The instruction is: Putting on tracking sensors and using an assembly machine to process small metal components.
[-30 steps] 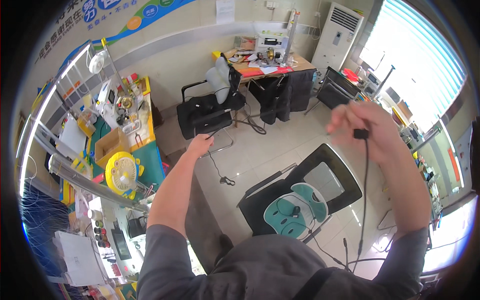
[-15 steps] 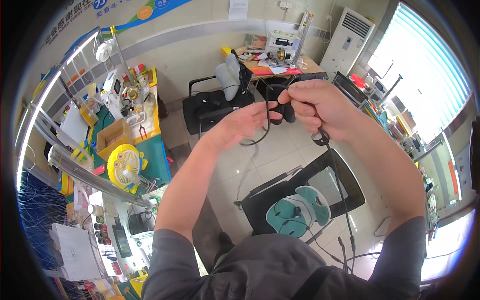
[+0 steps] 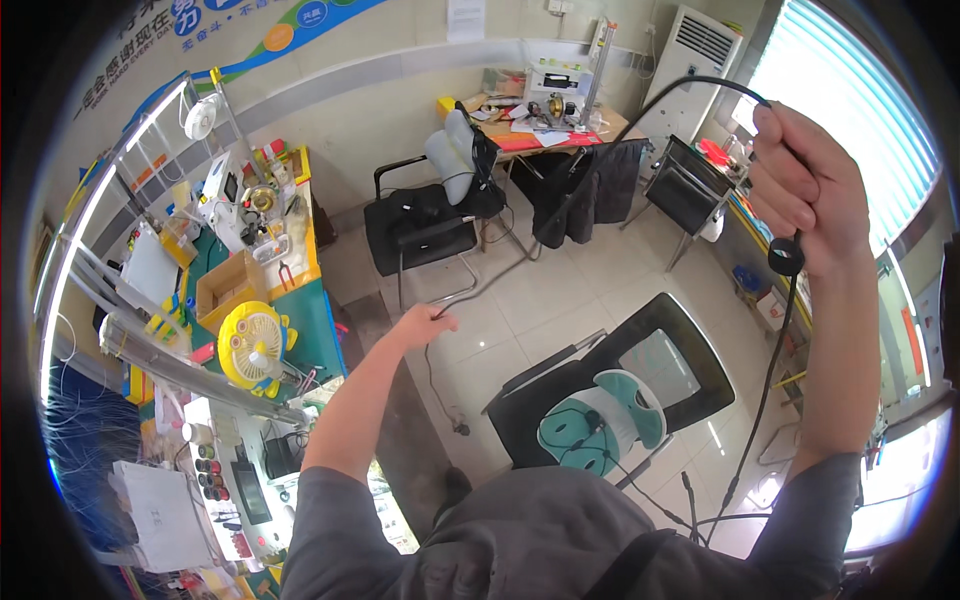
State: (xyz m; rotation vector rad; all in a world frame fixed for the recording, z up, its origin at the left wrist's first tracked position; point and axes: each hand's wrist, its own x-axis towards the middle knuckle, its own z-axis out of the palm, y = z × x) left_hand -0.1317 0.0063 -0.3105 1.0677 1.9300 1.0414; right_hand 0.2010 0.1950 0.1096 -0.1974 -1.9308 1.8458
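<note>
A long black cable (image 3: 575, 200) arches between my hands, which are spread wide apart. My right hand (image 3: 815, 190), raised at the right, is closed around it. Below that fist a black ring-shaped piece (image 3: 786, 257) hangs on the cable, and the cable runs on down toward my body. My left hand (image 3: 425, 326), lower and farther left, pinches the other stretch of cable. From there a thin end (image 3: 431, 375) drops to the floor, finishing in a small dark plug-like piece (image 3: 460, 429).
A black chair (image 3: 690, 385) holds a teal and white cushion (image 3: 585, 437) with cords on it. Another black chair (image 3: 420, 225) carries a grey cushion. At left stands a crowded workbench (image 3: 310, 300) with a yellow fan (image 3: 250, 345). Farther back is a cluttered desk (image 3: 520, 145).
My hands have moved far apart: the right up and to the right, the left down and to the left. The cable, looped between them before, now stretches in a long arch.
</note>
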